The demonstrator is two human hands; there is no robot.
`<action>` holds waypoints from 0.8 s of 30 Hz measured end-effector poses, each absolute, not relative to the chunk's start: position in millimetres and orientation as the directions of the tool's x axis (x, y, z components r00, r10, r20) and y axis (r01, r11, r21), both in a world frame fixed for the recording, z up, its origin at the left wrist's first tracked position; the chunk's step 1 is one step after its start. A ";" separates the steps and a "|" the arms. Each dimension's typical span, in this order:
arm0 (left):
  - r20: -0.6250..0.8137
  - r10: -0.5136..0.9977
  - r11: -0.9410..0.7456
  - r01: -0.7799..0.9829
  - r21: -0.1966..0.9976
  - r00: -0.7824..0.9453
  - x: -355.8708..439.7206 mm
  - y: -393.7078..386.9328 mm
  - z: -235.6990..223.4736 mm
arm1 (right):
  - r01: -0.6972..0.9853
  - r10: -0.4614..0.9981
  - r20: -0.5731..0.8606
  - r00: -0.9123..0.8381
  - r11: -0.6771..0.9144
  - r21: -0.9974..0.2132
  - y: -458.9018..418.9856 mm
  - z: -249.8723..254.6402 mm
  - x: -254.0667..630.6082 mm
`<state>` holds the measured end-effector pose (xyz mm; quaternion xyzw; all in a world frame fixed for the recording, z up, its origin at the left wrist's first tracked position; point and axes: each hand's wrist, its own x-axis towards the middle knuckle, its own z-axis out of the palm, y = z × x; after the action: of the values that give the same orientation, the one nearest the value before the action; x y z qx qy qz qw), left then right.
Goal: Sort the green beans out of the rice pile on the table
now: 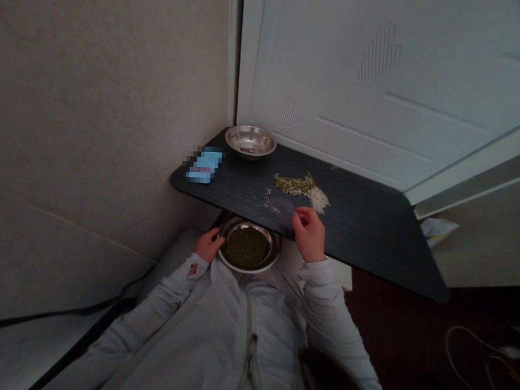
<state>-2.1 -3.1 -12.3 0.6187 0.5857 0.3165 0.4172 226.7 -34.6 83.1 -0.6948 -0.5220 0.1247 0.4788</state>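
My left hand (209,245) is closed on the rim of a steel bowl (248,270) at my lap, just below the table's near edge. Small green grains, like mung beans (247,247), lie in this bowl. Between the fingers of my right hand (309,231) is a thin see-through plastic piece (284,207), held low over the table; its exact kind is unclear. Beyond that hand, a pile of mixed green and white grains (295,185) spreads on the tabletop. White grains, like rice (318,200), are heaped at its right end, and a few stray ones lie to the left.
The dark table (379,234) stands against a white door (354,95). A second steel bowl (251,140) is at its back left, beside a blurred-out blue object (205,165). A pale wall (108,108) borders the left side. A white cable (469,330) lies on the floor, right.
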 end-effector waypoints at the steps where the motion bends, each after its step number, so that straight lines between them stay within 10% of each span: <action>1: -0.098 0.988 0.034 0.461 0.887 0.116 -2.0 -3.1 -11.8 | 0.612 0.850 0.333 0.409 0.015 -0.791 -33.0 84.4 223.9; 24: -0.114 0.989 0.056 0.473 0.879 0.095 -1.1 -3.3 -9.1 | 0.467 0.978 0.179 0.110 0.108 -0.877 -20.0 72.2 226.5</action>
<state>-1.1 -3.3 -9.1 0.6126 0.5966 0.3108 0.4149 226.5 -20.0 72.2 -0.6013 -0.6008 0.2902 0.4396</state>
